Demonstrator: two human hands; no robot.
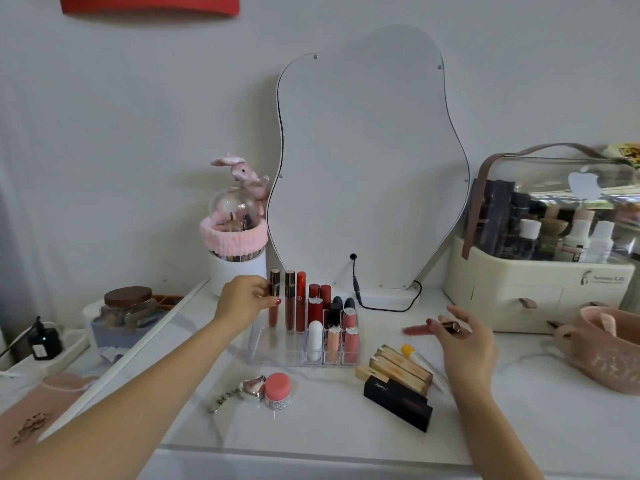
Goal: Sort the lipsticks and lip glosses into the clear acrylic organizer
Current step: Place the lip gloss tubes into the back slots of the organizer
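Gripping lip gloss (274, 299): left hand (242, 303) | right hand (464, 336): pinching pink gloss (431, 329)

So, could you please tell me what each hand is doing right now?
Left hand: closed on a lip gloss standing in the acrylic organizer.
Right hand: holding a pink lip gloss.

There is a single view, taken from a wide-angle camera worn on the person's head. It looks forward and down across the white desk (329, 420) toward the wall behind it. The desk's near edge runs across the bottom of the picture, and both forearms enter from the lower corners, so the camera sits close above the work area. The wavy-edged mirror (370, 161) stands near the centre, facing the camera. Straight lines bend toward the picture's edges, as with a wide lens. No second view overlaps it.
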